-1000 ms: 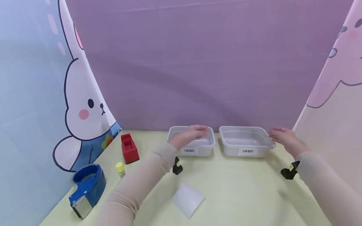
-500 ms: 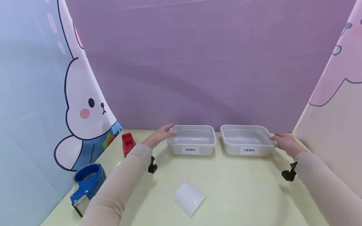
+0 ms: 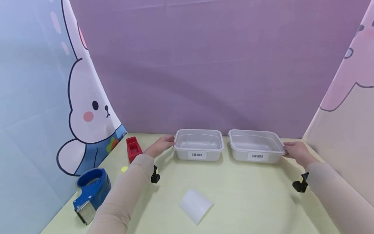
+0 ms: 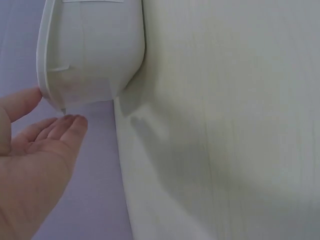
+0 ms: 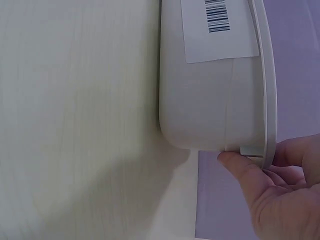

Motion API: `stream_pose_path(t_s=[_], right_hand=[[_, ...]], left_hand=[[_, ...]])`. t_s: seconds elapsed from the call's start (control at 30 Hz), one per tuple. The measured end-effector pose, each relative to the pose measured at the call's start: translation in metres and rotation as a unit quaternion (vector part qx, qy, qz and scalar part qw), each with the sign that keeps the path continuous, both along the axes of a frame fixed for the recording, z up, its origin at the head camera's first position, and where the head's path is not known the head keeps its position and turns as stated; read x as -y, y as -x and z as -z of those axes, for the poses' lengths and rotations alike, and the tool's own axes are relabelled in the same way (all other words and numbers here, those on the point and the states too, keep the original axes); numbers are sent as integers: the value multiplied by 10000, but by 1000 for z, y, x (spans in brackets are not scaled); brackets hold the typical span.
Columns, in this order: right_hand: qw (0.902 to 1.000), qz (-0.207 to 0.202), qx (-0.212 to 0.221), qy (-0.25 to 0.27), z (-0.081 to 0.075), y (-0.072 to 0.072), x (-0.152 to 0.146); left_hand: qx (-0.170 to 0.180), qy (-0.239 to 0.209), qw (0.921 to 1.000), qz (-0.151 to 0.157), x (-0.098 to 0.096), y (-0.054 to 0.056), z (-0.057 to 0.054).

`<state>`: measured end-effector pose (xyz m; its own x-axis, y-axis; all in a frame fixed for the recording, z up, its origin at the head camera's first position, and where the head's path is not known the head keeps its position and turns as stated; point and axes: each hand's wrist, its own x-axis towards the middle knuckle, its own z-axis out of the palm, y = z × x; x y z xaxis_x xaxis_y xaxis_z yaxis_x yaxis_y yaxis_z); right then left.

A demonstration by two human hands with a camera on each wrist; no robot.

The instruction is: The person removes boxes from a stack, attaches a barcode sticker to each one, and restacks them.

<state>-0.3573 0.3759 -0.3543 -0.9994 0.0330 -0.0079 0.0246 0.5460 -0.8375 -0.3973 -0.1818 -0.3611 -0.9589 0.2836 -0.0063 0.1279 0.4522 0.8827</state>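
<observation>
Two white plastic containers stand side by side at the back of the table, each with a barcode label on its front. My left hand [image 3: 160,146] is at the left end of the left container [image 3: 198,155]. In the left wrist view its thumb [image 4: 26,102] meets the rim, while the other fingers lie loosely beside the rim's end. At the right container [image 3: 255,157], my right hand [image 3: 298,152] pinches the rim at the right end. The right wrist view shows its thumb [image 5: 245,170] under the rim and fingers on the other side.
A curved white sheet [image 3: 195,206] lies on the front middle of the table. At the left are a red tape dispenser [image 3: 133,149], a blue tape dispenser [image 3: 93,188] and a yellow cap [image 3: 124,169] partly behind the left sleeve. A purple curtain [image 3: 198,65] hangs behind.
My left hand has moved left from above the left container to its left end, then lowered to the rim. My right hand has come down onto the right container's rim and now pinches it.
</observation>
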Motion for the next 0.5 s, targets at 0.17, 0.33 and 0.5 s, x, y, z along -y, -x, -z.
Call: stream_pose_path(t_s=[0.17,0.33,0.5], right_hand=[[9993,269,-222,122,-5,-4,4],[9980,340,-355,391,-16,-7,9],[9974,405,-382,450,-37,-11,22]], left_hand=[[142,-681,9971,308,-2,6,6],[110,-999,9941,398,-3,7,10],[98,-1162,9925,353,-4,5,8]])
